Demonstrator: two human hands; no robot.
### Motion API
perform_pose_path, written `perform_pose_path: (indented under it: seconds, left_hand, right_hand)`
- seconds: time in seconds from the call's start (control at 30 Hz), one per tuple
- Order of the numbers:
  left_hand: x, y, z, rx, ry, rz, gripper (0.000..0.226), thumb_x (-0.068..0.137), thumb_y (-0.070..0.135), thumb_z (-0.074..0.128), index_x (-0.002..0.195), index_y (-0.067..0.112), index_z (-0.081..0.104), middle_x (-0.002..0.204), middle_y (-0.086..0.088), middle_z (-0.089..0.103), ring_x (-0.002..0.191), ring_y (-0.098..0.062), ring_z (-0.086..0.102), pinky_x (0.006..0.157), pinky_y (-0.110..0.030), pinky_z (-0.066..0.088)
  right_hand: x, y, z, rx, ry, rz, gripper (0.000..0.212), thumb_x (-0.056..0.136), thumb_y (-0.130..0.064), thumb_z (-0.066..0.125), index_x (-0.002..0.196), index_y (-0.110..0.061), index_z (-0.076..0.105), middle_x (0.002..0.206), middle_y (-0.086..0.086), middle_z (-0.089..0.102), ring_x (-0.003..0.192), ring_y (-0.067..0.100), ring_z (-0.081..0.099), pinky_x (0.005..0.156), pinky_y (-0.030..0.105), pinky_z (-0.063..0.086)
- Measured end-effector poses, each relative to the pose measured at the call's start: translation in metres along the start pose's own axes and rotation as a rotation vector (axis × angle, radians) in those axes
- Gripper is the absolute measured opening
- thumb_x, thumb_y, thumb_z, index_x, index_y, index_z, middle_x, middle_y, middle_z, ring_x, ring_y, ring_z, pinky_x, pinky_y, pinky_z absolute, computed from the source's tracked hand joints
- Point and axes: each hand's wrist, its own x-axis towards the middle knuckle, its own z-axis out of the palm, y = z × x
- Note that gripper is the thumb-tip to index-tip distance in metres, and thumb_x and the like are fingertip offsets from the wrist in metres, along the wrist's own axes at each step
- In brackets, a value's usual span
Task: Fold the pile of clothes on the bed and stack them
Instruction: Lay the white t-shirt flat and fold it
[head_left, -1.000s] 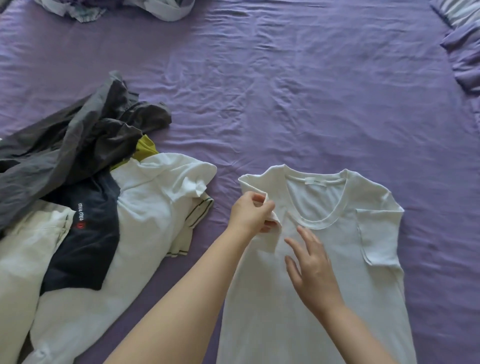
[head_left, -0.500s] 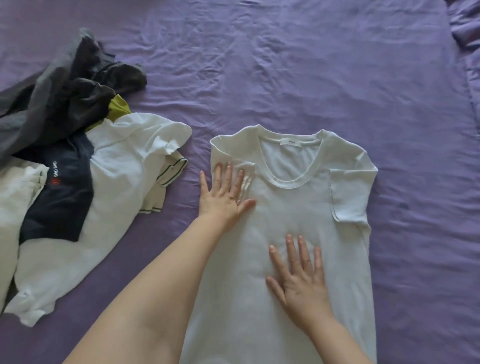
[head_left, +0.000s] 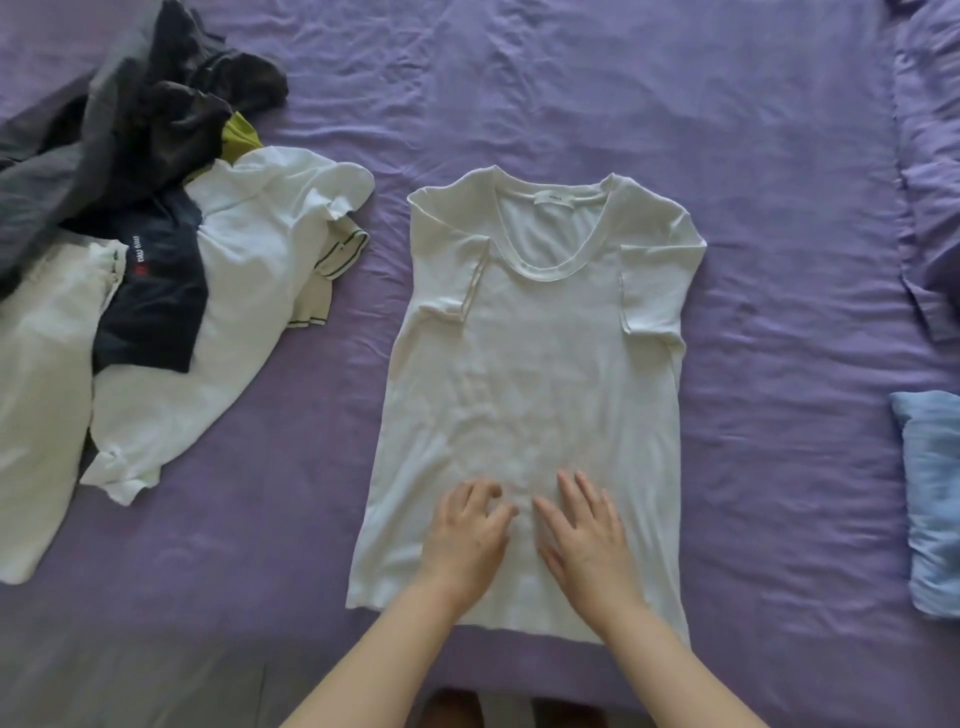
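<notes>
A white T-shirt (head_left: 540, 364) lies flat and face up on the purple bed sheet (head_left: 571, 93), both short sleeves folded inward over its chest. My left hand (head_left: 467, 535) and my right hand (head_left: 584, 535) rest side by side, palms down, on the shirt's lower middle, close to the hem; neither grips the cloth. At the left lies the unfolded pile of clothes (head_left: 130, 270): dark grey garments on top, a navy piece with lettering, a yellow-green scrap, and white shirts spread underneath.
A folded light blue garment (head_left: 935, 499) lies at the right edge of the bed. A purple pillow or bunched bedding (head_left: 930, 156) sits at the upper right. Bare sheet stretches between the shirt and both sides.
Both hands have slid down the shirt from the chest and left sleeve to near the hem. The left sleeve, pinched a second ago, now lies folded flat. The view has pulled back.
</notes>
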Motion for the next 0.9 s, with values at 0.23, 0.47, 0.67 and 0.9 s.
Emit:
perform_pose_path:
  seconds: [0.23, 0.47, 0.67, 0.9]
  left_hand:
    - [-0.048, -0.008, 0.025, -0.067, -0.119, 0.149, 0.028, 0.045, 0.012, 0.088, 0.056, 0.020, 0.064, 0.056, 0.001, 0.054, 0.050, -0.022, 0.054, 0.041, -0.023, 0.038]
    - [-0.060, -0.022, 0.043, 0.067, -0.349, 0.128, 0.037, 0.080, 0.041, 0.061, 0.112, 0.024, 0.055, 0.115, -0.001, 0.047, 0.110, -0.022, 0.039, 0.084, -0.034, 0.030]
    - [-0.058, -0.021, 0.036, 0.068, -0.262, 0.250, 0.017, 0.070, 0.021, 0.072, 0.083, 0.012, 0.066, 0.088, -0.010, 0.060, 0.083, -0.030, 0.058, 0.064, -0.034, 0.043]
    - [-0.035, -0.021, 0.019, -0.199, -0.319, -0.033, 0.029, 0.094, 0.045, 0.044, 0.097, 0.018, 0.053, 0.098, -0.003, 0.060, 0.093, -0.024, 0.053, 0.072, -0.034, 0.035]
  right_hand:
    - [-0.051, -0.012, 0.027, 0.223, 0.034, 0.103, 0.029, 0.056, -0.018, 0.089, 0.076, -0.024, 0.069, 0.097, 0.007, 0.065, 0.085, 0.031, 0.063, 0.069, 0.039, 0.050]
    - [-0.074, -0.019, 0.049, 0.207, 0.031, 0.136, 0.034, 0.052, -0.031, 0.090, 0.078, -0.026, 0.070, 0.098, 0.006, 0.062, 0.092, 0.031, 0.060, 0.074, 0.041, 0.049]
    - [-0.080, -0.018, 0.056, 0.220, 0.044, 0.087, 0.031, 0.054, -0.019, 0.089, 0.080, -0.022, 0.071, 0.103, 0.008, 0.063, 0.101, 0.031, 0.056, 0.079, 0.043, 0.050]
    - [-0.044, 0.004, 0.026, 0.401, -0.107, 0.181, 0.013, 0.091, -0.027, 0.062, 0.093, -0.015, 0.068, 0.086, 0.005, 0.067, 0.084, 0.028, 0.061, 0.068, 0.036, 0.042]
